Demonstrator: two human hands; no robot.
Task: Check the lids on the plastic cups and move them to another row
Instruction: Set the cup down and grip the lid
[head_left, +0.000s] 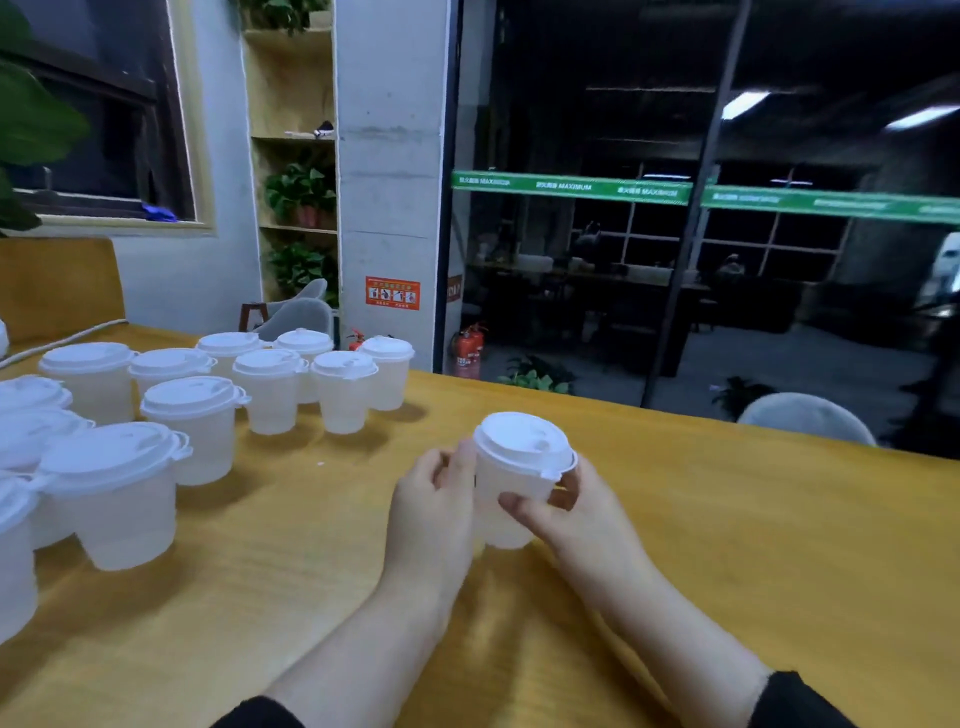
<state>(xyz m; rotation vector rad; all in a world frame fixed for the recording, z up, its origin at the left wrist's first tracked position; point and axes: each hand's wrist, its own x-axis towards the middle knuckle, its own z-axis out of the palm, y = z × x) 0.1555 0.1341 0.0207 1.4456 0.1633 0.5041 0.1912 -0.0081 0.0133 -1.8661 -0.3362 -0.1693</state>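
A translucent plastic cup (511, 486) with a white lid (522, 441) sits between my two hands near the middle of the wooden table (727, 545), tilted slightly to the right. My left hand (434, 501) curls round its left side. My right hand (566, 506) grips its right side, thumb across the front and fingers under the lid's rim. Several more lidded cups (270, 389) stand in rows on the left part of the table; the nearest one (117, 488) is at the lower left.
A white cord (62, 340) lies along the table's far left edge. A grey chair back (808, 418) rises beyond the table's far right edge, with a glass wall behind. Bare wood lies to the right of my hands.
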